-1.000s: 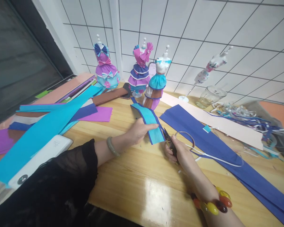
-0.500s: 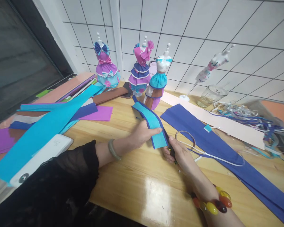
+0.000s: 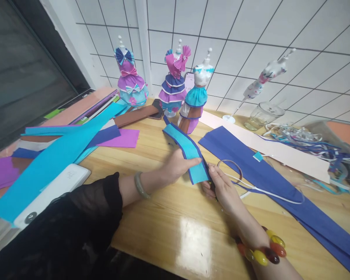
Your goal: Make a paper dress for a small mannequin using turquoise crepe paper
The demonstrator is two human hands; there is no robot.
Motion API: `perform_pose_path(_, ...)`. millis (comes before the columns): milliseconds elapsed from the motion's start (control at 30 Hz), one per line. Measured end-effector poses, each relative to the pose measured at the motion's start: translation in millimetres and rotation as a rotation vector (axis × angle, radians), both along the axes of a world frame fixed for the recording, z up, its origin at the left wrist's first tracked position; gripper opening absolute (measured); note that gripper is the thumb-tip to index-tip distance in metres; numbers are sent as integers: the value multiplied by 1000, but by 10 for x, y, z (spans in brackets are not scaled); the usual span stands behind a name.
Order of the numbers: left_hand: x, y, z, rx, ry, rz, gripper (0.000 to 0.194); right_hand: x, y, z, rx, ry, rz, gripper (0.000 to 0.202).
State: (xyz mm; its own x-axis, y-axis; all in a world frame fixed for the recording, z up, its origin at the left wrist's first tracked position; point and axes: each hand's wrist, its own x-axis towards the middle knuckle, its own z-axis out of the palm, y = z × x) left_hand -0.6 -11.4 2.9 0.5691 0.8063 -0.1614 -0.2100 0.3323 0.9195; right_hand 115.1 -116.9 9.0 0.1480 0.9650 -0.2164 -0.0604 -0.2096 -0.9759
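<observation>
A light blue strip with dark blue edging (image 3: 186,144) runs through the middle of the view. My left hand (image 3: 176,167) is closed on its lower part, thumb across the top face. My right hand (image 3: 218,182), just right of the strip's lower end, is closed round a dark tool (image 3: 212,186), mostly hidden in the fingers; it looks like scissors. The tool touches or nearly touches the strip's right edge. To the right of my right hand, thin white and blue cords (image 3: 256,189) lie across a dark blue crepe sheet (image 3: 239,155).
Three small dress forms in paper dresses (image 3: 131,81) stand at the back, and a bare, tilted one (image 3: 265,77) beside a glass jar (image 3: 262,116). Coloured sheets (image 3: 61,147) and a white device (image 3: 72,177) lie left. Scraps (image 3: 297,136) pile up at right.
My right hand has shifted slightly up along the strip's edge, and less of the dark tool shows. My left hand keeps its hold on the strip. The view has moved slightly.
</observation>
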Motion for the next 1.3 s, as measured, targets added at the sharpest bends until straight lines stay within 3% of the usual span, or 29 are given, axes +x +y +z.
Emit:
perform_pose_path(467,6,-23,-22,1,-10,-50,18,-11,-1,46,7,-84,-60,38)
perform_pose_path(1300,-2,-52,-53,42,27,-25,19,-24,-5,79,-3,-119,-102,39)
